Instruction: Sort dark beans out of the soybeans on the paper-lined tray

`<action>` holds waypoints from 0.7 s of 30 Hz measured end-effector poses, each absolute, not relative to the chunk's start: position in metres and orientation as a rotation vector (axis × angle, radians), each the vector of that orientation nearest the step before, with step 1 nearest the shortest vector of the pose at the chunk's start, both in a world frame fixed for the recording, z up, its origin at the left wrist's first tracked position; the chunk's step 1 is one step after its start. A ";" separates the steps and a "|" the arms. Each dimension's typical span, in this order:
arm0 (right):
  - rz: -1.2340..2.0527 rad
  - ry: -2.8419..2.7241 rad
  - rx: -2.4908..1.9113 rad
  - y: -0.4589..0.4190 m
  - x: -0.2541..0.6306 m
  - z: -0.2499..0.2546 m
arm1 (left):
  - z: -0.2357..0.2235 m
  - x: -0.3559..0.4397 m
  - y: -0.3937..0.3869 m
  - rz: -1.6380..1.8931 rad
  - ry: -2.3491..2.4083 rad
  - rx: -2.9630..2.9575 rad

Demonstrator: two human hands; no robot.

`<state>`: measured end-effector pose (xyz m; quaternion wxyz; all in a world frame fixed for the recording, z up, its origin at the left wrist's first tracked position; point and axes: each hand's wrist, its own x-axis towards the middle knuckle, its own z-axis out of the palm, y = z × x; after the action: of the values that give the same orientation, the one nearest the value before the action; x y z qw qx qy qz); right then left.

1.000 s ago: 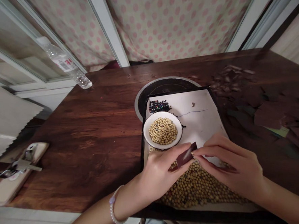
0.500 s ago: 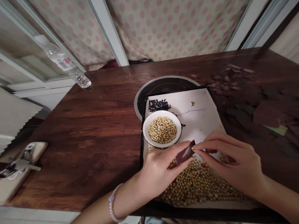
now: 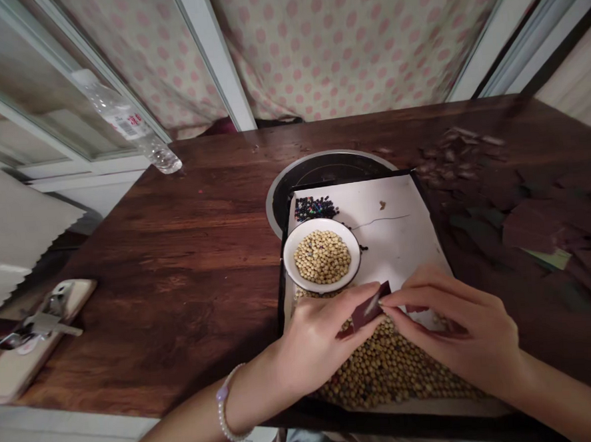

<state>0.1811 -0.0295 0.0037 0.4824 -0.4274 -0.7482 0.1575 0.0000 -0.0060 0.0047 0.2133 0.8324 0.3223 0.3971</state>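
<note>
The left fingers (image 3: 353,298) are gripping 1 dark piece (image 3: 370,309), its long axis slanting up rightward; the right fingers (image 3: 414,298) are closing together at its edge, near 1 bowl (image 3: 290,256).

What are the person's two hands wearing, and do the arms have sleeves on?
Both the left hand and the right hand are bare, with no gloves. No sleeves show on either forearm. Around the left wrist is a bracelet of small, pale, round beads, with a bigger lilac one among them. Nothing is worn on the right wrist.
</note>
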 end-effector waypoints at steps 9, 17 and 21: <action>0.438 -1.812 -1.076 -0.030 0.180 0.006 | 0.002 -0.002 -0.004 1.115 0.879 2.311; 0.542 -1.766 -1.150 -0.029 0.182 0.008 | 0.006 -0.001 -0.005 1.100 0.895 2.278; 0.512 -1.784 -1.100 -0.029 0.181 0.007 | 0.006 0.000 -0.006 1.093 0.903 2.285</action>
<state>0.1805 -0.0289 0.0069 0.4724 -0.4492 -0.7290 0.2091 -0.0004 -0.0060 0.0064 0.2242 0.8282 0.3273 0.3959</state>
